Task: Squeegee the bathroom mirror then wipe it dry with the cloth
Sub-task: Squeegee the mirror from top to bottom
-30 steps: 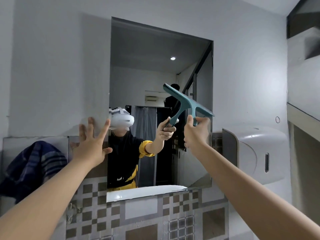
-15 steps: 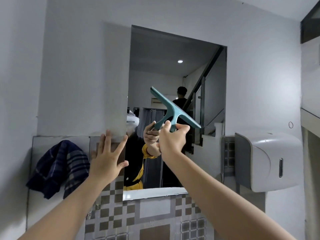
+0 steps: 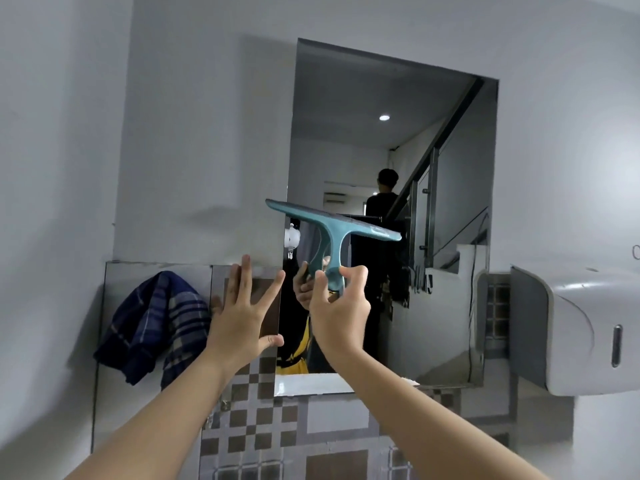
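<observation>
Swung flatter since earlier: teal squeegee (image 3: 332, 230), handle pinched by right hand (image 3: 341, 311) against mirror (image 3: 391, 140). Left hand (image 3: 242, 311) spread open, empty. Plaid cloth (image 3: 152, 323) hanging far left.

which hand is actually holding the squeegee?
The right hand: its fingers pinch the handle of the teal plastic squeegee. The left hand is spread flat, empty, at the frameless wall mirror's left edge.

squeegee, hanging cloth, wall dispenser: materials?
Squeegee: looks like moulded teal plastic, matte, one-piece T shape; blade material can't be told. Cloth: woven fabric, navy plaid, soft folds where it hangs. Dispenser: probably glossy white plastic, smooth rounded shell with soft highlights.
</observation>
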A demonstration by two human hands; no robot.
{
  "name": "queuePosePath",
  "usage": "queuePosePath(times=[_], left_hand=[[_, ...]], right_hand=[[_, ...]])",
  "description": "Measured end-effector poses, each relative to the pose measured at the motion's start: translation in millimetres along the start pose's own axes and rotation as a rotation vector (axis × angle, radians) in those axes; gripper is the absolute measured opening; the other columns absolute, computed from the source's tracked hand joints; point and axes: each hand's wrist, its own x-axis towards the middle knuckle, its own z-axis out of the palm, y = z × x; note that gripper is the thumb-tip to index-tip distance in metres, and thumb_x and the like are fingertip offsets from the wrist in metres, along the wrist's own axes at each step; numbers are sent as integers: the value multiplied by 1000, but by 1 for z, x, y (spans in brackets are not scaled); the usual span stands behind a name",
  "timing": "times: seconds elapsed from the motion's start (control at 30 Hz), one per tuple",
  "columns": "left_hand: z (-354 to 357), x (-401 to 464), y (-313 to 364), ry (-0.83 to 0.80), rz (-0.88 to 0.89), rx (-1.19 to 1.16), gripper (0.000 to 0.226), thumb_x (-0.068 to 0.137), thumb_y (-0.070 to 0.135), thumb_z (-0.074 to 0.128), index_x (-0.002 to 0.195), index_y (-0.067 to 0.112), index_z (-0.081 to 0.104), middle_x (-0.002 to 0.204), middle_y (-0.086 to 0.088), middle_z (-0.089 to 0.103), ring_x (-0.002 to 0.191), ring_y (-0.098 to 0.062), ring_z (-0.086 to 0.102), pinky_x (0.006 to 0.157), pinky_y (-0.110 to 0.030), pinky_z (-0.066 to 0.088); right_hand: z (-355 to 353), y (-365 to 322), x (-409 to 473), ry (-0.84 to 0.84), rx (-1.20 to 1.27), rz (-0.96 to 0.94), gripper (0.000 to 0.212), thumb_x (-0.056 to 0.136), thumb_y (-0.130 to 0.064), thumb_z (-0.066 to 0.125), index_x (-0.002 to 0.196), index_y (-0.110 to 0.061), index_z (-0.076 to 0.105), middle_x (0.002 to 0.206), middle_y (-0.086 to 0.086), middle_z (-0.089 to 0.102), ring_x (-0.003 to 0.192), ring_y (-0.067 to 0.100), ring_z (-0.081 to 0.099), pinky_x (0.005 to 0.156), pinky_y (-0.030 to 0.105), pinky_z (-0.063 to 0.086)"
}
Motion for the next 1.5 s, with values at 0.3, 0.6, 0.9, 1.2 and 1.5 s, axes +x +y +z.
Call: queuePosePath(times=[0.3,0.6,0.9,1.2,1.5], left_hand=[[9,-12,-6,2,33,-10,108,70,61,66,143,44,-11,154,-13,-26,139,-40,-20,95,-68,39],[7,-11,-1,-70,-19,4,110,71,58,66,140,47,-20,146,-6,-43,134,-33,-35,101,-70,26],[1,-10,5,-140,-72,46,113,71,61,64,135,49,-28,140,-4,-51,131,-32,-40,104,-68,26],[3,-11,3,-93,-89,46,112,67,61,67,140,48,-18,145,-2,-45,128,-25,-45,96,-68,37],[0,-12,7,-106,-99,80,113,67,62,66,139,48,-21,146,-4,-44,121,-18,-53,97,-67,36]], right_hand=[[-64,24,34,-80,-299,-284,25,88,-31,68,106,-16,59,49,-11,47,45,0,50,37,15,36],[-101,29,68,-152,-436,-429,29,84,-31,72,106,-14,65,51,-21,42,39,2,47,41,16,29],[-171,54,99,-185,-559,-471,28,82,-31,74,106,-18,66,52,-13,49,43,13,42,45,29,40],[-247,97,113,-138,-554,-394,40,79,-59,61,105,-28,61,60,8,63,47,30,54,45,46,52],[-247,116,88,-98,-442,-237,19,82,-29,73,93,-28,58,58,1,60,41,23,42,39,21,32]])
